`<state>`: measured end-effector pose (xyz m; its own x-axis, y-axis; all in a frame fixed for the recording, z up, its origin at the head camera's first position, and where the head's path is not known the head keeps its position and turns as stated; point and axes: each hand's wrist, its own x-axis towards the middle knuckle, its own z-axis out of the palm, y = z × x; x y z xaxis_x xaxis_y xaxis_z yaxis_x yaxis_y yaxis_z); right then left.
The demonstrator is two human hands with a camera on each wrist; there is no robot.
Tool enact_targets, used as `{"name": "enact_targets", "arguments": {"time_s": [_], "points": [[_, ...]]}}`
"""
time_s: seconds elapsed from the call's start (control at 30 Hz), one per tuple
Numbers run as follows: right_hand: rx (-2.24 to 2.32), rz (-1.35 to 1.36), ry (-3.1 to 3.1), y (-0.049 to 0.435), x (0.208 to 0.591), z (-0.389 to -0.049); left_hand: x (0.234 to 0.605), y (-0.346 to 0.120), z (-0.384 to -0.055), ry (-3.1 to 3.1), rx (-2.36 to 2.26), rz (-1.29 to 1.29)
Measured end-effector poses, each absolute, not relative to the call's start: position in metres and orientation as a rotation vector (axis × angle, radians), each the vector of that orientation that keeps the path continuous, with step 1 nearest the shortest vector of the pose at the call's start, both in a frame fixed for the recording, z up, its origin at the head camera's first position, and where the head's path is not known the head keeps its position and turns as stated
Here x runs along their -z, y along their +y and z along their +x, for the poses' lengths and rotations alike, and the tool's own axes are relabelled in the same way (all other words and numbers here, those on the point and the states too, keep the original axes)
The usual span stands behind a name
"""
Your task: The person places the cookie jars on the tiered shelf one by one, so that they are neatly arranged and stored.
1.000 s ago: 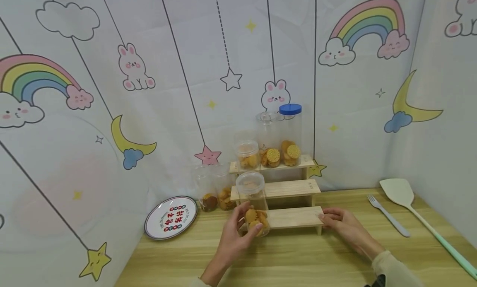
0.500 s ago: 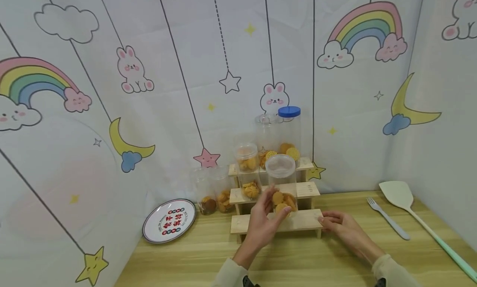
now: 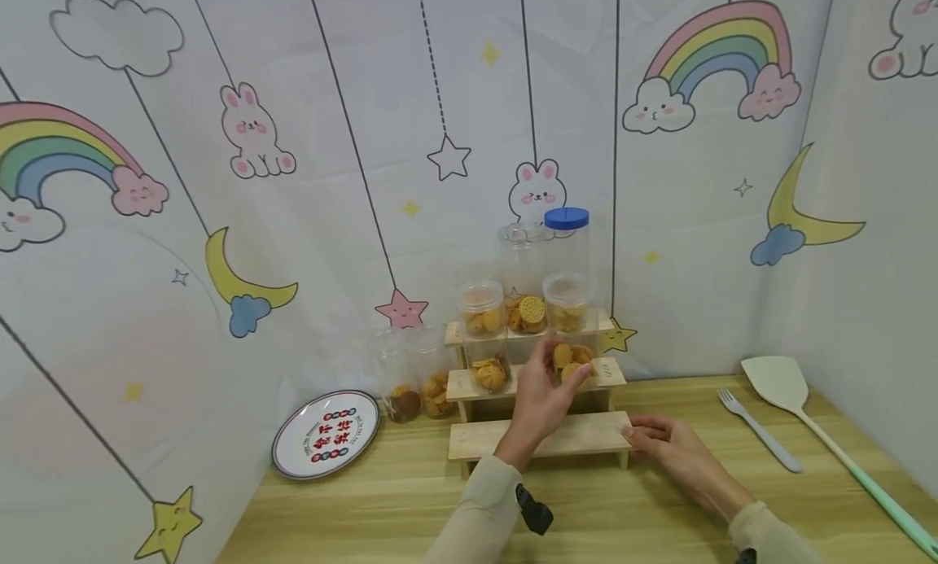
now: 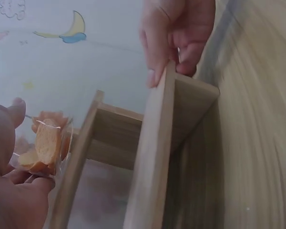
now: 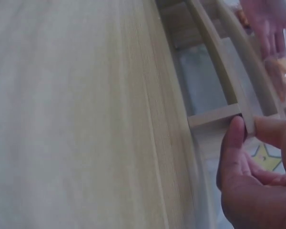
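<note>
My left hand (image 3: 545,391) grips a clear jar of cookies (image 3: 573,360) low on its body, at the right part of the middle step of a wooden three-step rack (image 3: 538,435). In the left wrist view the cookies (image 4: 48,143) show through the jar wall, beside the step's edge. Whether the jar's base touches the step I cannot tell. My right hand (image 3: 670,450) pinches the right end of the lowest step between thumb and fingers, as the right wrist view shows at the board's corner (image 5: 245,119). Another cookie jar (image 3: 489,369) stands at the left on the middle step.
On the top step stand a small jar (image 3: 481,308), a tall jar (image 3: 523,291) and a blue-lidded jar (image 3: 567,247). Left of the rack are two jars (image 3: 403,385) and a plate (image 3: 326,435) against the wall. A fork (image 3: 760,430) and a spatula (image 3: 777,383) lie right.
My left hand has carried the jar from the rack's lower left, rightward and back to the middle step's right side. My right hand has stayed on the lowest step's end.
</note>
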<state>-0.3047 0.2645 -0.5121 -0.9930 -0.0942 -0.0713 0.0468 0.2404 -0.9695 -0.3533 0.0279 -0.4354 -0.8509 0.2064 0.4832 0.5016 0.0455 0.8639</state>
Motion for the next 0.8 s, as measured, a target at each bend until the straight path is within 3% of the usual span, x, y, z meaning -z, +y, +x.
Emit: {"name": "enact_targets", "arguments": {"time_s": [0.8], "points": [[1.874, -0.035, 2.375, 0.262, 0.507, -0.303, 0.44, 0.045, -0.364, -2.317, 1.432, -0.568]]}}
